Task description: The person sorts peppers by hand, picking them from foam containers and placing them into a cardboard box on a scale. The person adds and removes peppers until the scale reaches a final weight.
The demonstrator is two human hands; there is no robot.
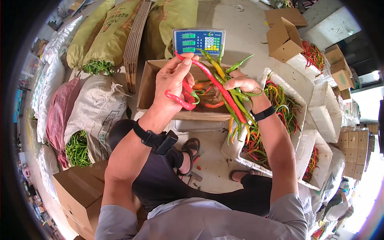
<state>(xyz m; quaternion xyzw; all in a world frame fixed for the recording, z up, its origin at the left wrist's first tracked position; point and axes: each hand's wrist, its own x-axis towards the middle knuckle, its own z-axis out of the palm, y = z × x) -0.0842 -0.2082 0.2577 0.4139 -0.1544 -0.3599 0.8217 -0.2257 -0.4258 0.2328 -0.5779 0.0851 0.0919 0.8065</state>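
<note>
My left hand [171,83] is closed on red chili peppers [180,101], one curling below the palm. A long red chili pepper [212,77] stretches from its fingertips across to my other hand. My right hand [245,83] is closed around a bunch of green and yellow chili peppers [219,69], their ends hanging below it. Both hands are over an open cardboard box [149,90] with some peppers inside, partly hidden by my hands. Behind the box stands the lit display of a digital scale [199,40].
A white foam box [301,107] of mixed chili peppers stands to the right, with more foam boxes [326,105] beyond. Sacks of green peppers [98,114] line the left. Flattened cardboard [136,44] leans behind, and a closed carton [82,186] sits at lower left.
</note>
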